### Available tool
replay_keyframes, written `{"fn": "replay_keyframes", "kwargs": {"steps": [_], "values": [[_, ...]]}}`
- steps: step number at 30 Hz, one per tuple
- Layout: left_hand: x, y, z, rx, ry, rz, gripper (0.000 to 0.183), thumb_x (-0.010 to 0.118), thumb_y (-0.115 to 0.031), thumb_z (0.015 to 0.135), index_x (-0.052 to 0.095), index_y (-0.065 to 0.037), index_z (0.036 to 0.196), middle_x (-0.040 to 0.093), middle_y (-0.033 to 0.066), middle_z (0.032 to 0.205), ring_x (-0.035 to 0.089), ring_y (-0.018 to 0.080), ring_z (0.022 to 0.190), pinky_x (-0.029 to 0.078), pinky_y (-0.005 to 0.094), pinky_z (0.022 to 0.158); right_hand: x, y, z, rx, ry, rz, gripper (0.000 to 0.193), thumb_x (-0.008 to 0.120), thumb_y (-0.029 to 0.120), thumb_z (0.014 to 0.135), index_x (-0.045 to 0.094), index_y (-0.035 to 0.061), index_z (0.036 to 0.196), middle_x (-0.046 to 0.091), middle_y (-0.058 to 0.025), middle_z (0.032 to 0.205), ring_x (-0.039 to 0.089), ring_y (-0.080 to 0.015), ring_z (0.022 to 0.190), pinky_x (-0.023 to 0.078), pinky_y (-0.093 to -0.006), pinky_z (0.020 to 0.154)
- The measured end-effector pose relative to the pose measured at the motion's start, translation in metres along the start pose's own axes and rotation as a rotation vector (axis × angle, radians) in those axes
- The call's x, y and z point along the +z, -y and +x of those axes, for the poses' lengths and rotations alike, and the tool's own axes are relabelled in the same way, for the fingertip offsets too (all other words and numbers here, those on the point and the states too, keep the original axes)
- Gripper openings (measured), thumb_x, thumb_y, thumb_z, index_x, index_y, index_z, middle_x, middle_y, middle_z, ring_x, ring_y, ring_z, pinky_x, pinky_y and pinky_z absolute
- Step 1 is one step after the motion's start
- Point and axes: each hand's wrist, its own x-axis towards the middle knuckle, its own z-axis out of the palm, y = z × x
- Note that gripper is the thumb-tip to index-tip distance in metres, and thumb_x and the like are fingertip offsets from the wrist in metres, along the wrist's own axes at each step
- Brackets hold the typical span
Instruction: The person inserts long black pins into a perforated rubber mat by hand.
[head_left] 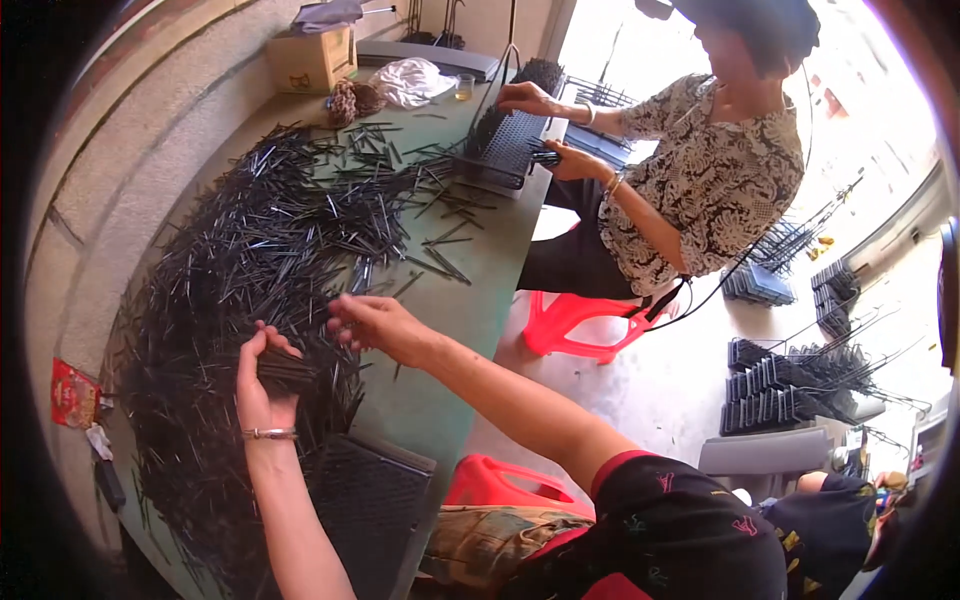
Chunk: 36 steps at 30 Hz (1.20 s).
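A wide, loose heap of thin black sticks [270, 235] spreads over the green tabletop [465, 340]. My left hand [266, 390], a metal bracelet at its wrist, is closed around a bundle of these sticks [288, 370], lying side by side over the heap. To its right, my right hand [385, 328] hovers at the heap's edge with the fingers curled together. Whatever its fingertips may hold is too small to make out. Below both hands, near the table's front edge, lies a dark rectangular perforated tray [370, 500].
Across the table a co-worker [700, 170] handles sticks at another perforated black tray [508, 145]. Farther back are a cardboard box [312, 62], a white cloth [408, 82] and a glass [464, 87]. Red stools [575, 325] stand beside the table; stacked black racks [770, 385] occupy the floor.
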Motion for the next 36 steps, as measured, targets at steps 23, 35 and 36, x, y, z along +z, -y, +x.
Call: {"fn": "replay_keyframes", "kwargs": {"steps": [23,35,36], "values": [[-0.02,0.118,-0.206,-0.38,-0.056,-0.081,0.048,0.055,-0.006,0.072,0.045,-0.002,0.118,0.052,0.01,0.088,0.055,0.0209,0.077,0.051,0.0345,0.063,0.032,-0.009,-0.157,0.28,0.306,-0.17,0.039,0.061,0.029,0.088,0.057,-0.0003,0.114,0.063,-0.0062,0.089,0.058,-0.0099,0.077,0.048,-0.0263,0.074],[-0.063,0.116,-0.304,-0.203,-0.007,0.16,0.044,0.059,-0.009,0.075,0.048,0.001,0.116,0.062,0.0099,0.091,0.061,0.0177,0.075,0.052,0.0314,0.065,0.086,-0.057,-0.208,0.381,0.325,-0.314,0.025,0.058,0.018,0.09,0.06,-0.001,0.105,0.063,-0.0043,0.093,0.056,-0.0105,0.081,0.045,-0.024,0.074],[-0.065,0.113,-0.309,-0.193,-0.014,0.143,0.045,0.059,-0.009,0.075,0.048,0.001,0.117,0.061,0.0103,0.092,0.061,0.018,0.075,0.052,0.0316,0.064,0.092,-0.058,-0.21,0.398,0.339,-0.262,0.023,0.056,0.018,0.091,0.061,-0.0007,0.103,0.063,-0.0036,0.092,0.055,-0.0099,0.081,0.045,-0.0234,0.074]]}}
